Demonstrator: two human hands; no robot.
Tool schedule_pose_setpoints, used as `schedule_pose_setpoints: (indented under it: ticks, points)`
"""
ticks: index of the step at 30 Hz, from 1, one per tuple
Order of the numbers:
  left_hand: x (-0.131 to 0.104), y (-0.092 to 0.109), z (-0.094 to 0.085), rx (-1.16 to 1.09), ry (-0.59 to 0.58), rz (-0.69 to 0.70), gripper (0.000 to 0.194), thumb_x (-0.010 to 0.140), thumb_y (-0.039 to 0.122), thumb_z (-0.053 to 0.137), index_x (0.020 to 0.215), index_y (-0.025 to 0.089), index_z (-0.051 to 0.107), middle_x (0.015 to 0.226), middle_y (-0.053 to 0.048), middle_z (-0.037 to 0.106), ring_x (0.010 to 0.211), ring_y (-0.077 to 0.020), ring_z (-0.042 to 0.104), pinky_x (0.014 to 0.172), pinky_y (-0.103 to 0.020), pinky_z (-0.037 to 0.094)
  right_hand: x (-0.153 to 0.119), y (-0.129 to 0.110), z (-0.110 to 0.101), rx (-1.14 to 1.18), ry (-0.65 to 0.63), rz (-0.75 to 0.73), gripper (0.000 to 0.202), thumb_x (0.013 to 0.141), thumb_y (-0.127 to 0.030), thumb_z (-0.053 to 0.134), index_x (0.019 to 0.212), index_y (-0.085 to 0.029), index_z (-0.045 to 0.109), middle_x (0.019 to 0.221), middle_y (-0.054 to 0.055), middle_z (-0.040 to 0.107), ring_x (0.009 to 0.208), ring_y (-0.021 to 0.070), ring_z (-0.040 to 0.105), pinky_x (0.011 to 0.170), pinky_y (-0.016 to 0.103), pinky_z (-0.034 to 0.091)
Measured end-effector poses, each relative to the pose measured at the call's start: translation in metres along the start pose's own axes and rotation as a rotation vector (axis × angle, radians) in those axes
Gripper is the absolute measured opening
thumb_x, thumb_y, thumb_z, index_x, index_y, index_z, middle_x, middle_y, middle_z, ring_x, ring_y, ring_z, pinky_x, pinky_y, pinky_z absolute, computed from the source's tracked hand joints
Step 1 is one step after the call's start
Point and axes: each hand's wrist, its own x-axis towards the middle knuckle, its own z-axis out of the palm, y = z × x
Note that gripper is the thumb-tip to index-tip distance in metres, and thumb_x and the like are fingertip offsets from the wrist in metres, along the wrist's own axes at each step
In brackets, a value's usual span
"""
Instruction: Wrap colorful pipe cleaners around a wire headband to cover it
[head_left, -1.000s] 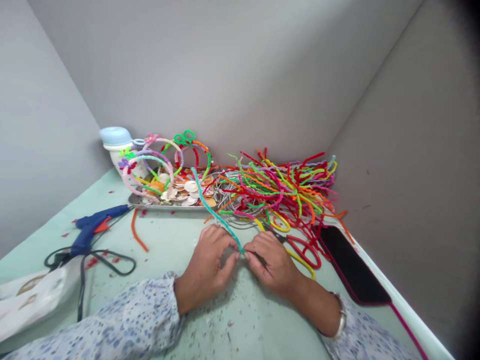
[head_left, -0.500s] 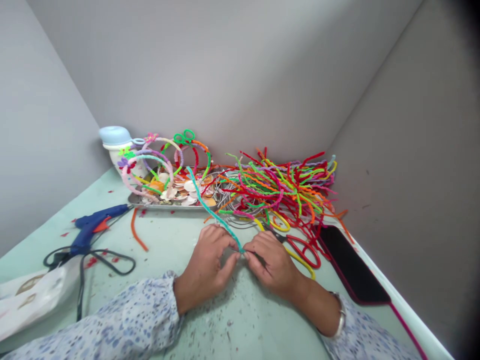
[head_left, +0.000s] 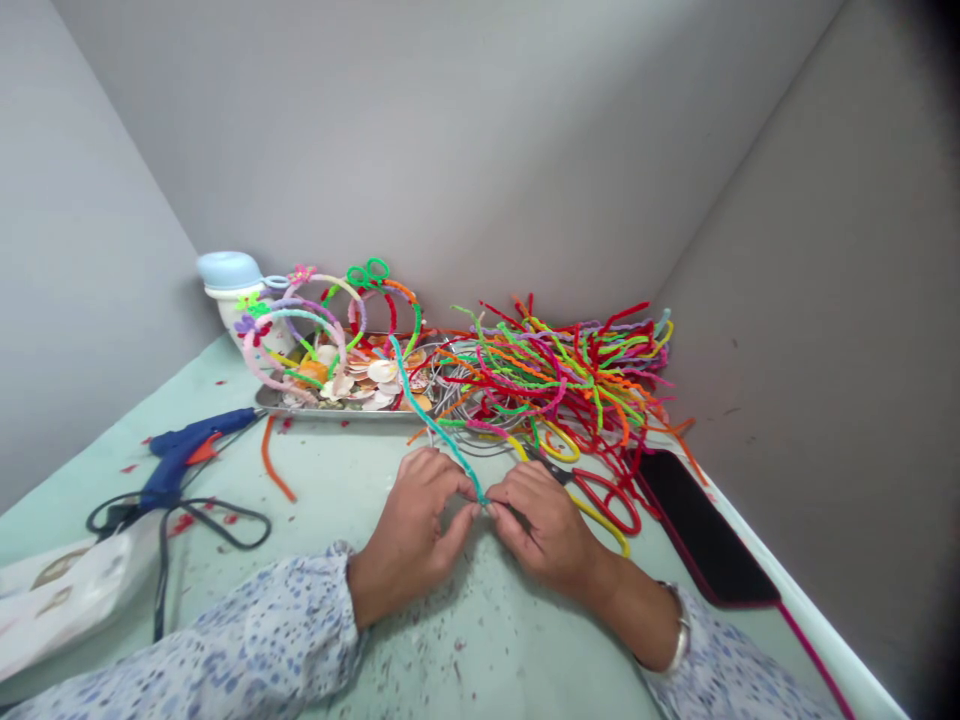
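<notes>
Left hand (head_left: 424,520): pinching the lower end of a teal pipe cleaner (head_left: 442,433), thumb and forefinger nearly meeting.
Right hand (head_left: 544,525): pinching the same end beside the left fingertips, other fingers curling.
Pipe cleaner position: rising above the tabletop (head_left: 495,640), leaning far-left toward the metal tray (head_left: 352,414).
Work state: lower end apparently being twisted; most of the length is extending free, seemingly unworked. Formed headbands (head_left: 418,325) are standing at the tray.
Left clearance: glue gun (head_left: 174,460) lying well apart, allowing sideways movement.
Right clearance: scissors (head_left: 556,471) lying close to the right hand, restricting movement; smartphone (head_left: 701,530) lying along the right tabletop edge.
Far limit: wall (head_left: 450,180) rising behind the tray.
</notes>
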Motion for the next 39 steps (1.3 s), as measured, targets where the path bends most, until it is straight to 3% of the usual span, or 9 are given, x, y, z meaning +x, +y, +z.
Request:
schedule_pose_setpoints:
  ticks: [39]
  points:
    - [-0.0002, -0.0008, -0.0006, 0.024, -0.020, 0.005, 0.005, 0.082, 0.016, 0.053, 0.085, 0.020, 0.055, 0.085, -0.004, 0.056, 0.088, -0.0214, 0.048, 0.086, -0.040, 0.036, -0.0013, 0.0008, -0.0001, -0.003, -0.002, 0.012, 0.012, 0.088, -0.017, 0.047, 0.087, -0.017, 0.059, 0.071, 0.004, 0.056, 0.071, 0.0186, 0.049, 0.069, 0.034, 0.037]
